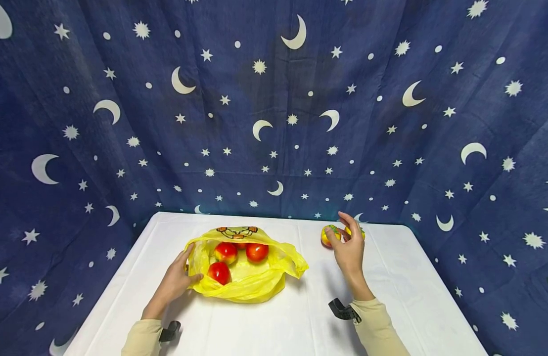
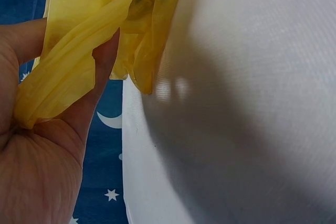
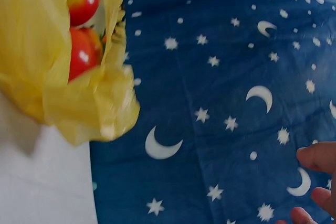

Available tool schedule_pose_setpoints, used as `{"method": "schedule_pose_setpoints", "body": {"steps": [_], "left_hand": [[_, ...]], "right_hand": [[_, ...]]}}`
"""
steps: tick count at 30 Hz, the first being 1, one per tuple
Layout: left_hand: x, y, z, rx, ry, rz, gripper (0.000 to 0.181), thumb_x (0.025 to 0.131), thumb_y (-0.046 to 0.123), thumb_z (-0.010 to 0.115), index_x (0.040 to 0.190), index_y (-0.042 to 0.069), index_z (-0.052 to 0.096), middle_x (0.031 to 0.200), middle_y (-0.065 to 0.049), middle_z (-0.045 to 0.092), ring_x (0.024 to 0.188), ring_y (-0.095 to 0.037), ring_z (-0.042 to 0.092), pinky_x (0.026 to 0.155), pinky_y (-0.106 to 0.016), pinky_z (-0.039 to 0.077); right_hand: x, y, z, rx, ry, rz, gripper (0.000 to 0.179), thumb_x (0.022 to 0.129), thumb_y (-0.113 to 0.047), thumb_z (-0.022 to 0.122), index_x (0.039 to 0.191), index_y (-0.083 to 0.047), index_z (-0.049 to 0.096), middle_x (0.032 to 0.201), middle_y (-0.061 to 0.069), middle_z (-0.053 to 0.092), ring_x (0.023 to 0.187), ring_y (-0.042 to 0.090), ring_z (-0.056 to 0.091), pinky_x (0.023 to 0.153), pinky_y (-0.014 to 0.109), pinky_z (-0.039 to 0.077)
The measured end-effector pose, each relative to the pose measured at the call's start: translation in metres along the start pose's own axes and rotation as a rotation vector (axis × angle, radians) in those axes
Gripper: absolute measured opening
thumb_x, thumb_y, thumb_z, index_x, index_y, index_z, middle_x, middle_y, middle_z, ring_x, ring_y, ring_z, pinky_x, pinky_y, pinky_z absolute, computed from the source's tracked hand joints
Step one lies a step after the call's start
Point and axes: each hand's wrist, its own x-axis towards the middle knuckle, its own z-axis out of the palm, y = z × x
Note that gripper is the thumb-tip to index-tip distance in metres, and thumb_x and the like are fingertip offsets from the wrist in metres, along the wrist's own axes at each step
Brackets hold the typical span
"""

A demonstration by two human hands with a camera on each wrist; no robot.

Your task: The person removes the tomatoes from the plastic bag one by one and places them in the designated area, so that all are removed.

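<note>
A yellow plastic bag lies on its side, its mouth spread toward me. Inside are several round red fruits, one a shiny tomato, another an apple with a yellowish patch. My left hand grips the bag's left edge between thumb and fingers; in the left wrist view a twisted strip of the bag runs across the palm. Over at the right, my right hand has thumb and fingers spread apart, close over two yellow-and-red round fruits with green tops. The left fruit is partly covered by the thumb, the right fruit mostly by the fingers.
A white cloth covers the table. Around its back and sides hangs a dark blue curtain with moons and stars. Each wrist carries a black camera mount, the right mount standing out toward the table's middle.
</note>
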Motion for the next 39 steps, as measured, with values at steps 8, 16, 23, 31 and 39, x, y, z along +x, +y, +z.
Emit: {"method": "schedule_pose_setpoints", "body": {"steps": [8,16,23,31,39], "left_hand": [[0.001,0.001,-0.001,-0.004,0.018,0.031,0.098,0.078,0.007,0.078,0.157,0.010,0.021,0.157,-0.029,0.025,0.141,-0.052,0.029,0.115,-0.064,0.027],[0.000,0.004,-0.003,-0.009,0.019,0.036,0.098,0.077,0.007,0.078,0.157,0.010,0.021,0.157,-0.029,0.025,0.141,-0.052,0.028,0.115,-0.065,0.026],[-0.002,0.005,-0.005,0.001,0.010,0.027,0.098,0.079,0.006,0.077,0.158,0.011,0.019,0.158,-0.027,0.024,0.142,-0.051,0.028,0.115,-0.063,0.027],[-0.007,0.010,-0.006,0.009,0.024,0.041,0.097,0.079,0.007,0.077,0.157,0.009,0.019,0.157,-0.027,0.026,0.139,-0.051,0.033,0.112,-0.062,0.033],[-0.012,0.014,-0.006,0.008,0.050,0.085,0.096,0.079,0.007,0.078,0.156,0.006,0.022,0.155,-0.028,0.030,0.138,-0.050,0.036,0.111,-0.062,0.036]], "right_hand": [[-0.012,-0.021,0.008,0.104,-0.059,-0.026,0.054,0.083,0.001,0.073,0.134,-0.001,0.055,0.135,0.016,0.054,0.112,0.015,0.056,0.091,0.008,0.049],[-0.025,-0.031,0.023,0.146,-0.154,-0.093,0.052,0.082,-0.007,0.077,0.130,-0.007,0.059,0.130,0.008,0.060,0.111,0.014,0.063,0.094,0.021,0.055],[-0.035,-0.069,0.029,0.177,-0.266,-0.109,0.048,0.084,0.004,0.071,0.129,0.004,0.056,0.129,0.022,0.059,0.117,0.041,0.060,0.099,0.058,0.049],[-0.049,-0.072,0.048,0.163,-0.389,-0.156,0.044,0.083,0.005,0.071,0.124,0.009,0.058,0.123,0.024,0.062,0.111,0.044,0.062,0.093,0.056,0.053],[-0.062,-0.034,0.075,0.109,-0.487,-0.092,0.044,0.082,0.001,0.074,0.124,0.000,0.061,0.125,0.023,0.062,0.113,0.041,0.063,0.095,0.054,0.053]]}}
